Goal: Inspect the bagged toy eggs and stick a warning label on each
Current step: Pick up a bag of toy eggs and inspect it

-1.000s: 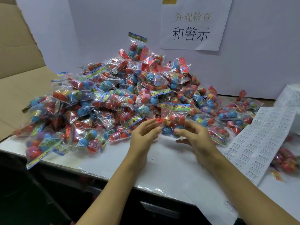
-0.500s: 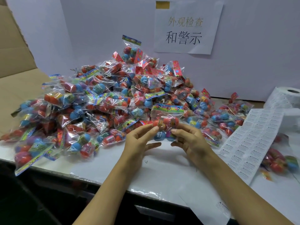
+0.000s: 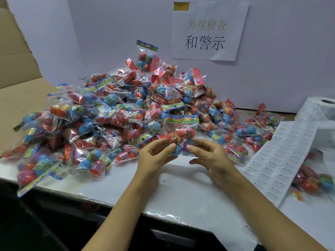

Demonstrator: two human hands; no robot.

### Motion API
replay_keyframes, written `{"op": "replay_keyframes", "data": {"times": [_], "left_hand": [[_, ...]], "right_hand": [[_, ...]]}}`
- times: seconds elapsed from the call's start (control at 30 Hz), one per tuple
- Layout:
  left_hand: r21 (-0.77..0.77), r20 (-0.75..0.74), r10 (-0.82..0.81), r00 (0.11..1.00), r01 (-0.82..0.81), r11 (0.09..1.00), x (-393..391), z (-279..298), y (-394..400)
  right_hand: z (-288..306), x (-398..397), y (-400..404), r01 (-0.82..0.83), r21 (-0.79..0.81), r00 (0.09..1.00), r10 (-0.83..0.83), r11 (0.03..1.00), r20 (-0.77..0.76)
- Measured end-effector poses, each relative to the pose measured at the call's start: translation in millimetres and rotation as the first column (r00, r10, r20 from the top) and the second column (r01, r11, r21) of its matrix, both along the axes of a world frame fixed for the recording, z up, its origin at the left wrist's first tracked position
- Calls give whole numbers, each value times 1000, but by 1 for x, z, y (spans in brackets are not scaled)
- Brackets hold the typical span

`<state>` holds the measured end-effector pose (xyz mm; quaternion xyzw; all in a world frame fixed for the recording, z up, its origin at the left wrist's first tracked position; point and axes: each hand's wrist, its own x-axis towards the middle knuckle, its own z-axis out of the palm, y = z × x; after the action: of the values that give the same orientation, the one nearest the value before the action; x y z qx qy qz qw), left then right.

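Note:
One clear bag of toy eggs (image 3: 181, 134), with red eggs above and blue and purple ones below, stands upright between my hands just in front of the pile. My left hand (image 3: 154, 156) pinches its lower left side with thumb and fingers. My right hand (image 3: 210, 156) pinches its lower right side. Behind it a big heap of bagged toy eggs (image 3: 112, 109) covers the white table (image 3: 181, 187). A strip of warning labels (image 3: 279, 160) runs down the table at the right from a roll (image 3: 320, 109).
A paper sign (image 3: 208, 31) hangs on the white back wall. Brown cardboard (image 3: 16, 84) lies at the left. A few bags (image 3: 313, 182) rest beyond the label strip at the right. An empty label backing (image 3: 233, 229) hangs over the front table edge.
My left hand has closed onto the bag, which now stands a little higher between both hands. The view has shifted slightly right and down.

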<state>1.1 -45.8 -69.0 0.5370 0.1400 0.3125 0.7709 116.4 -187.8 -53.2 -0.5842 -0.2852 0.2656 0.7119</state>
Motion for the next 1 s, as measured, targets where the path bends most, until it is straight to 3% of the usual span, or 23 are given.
{"op": "replay_keyframes", "data": {"times": [0.3,0.6,1.0], "left_hand": [[-6,-11,-7,1000,7,1000,-1,0,1],[-126,-53,36,998,-42,991,-1,5,0],[-131,-64,38,997,-47,990,3,1,2]], "right_hand": [[3,-1,0,0,-6,1000,0,1000,-27],[5,-4,1,32,-63,999,-34,998,-34],[6,-5,0,34,-86,999,-36,996,-28]]}}
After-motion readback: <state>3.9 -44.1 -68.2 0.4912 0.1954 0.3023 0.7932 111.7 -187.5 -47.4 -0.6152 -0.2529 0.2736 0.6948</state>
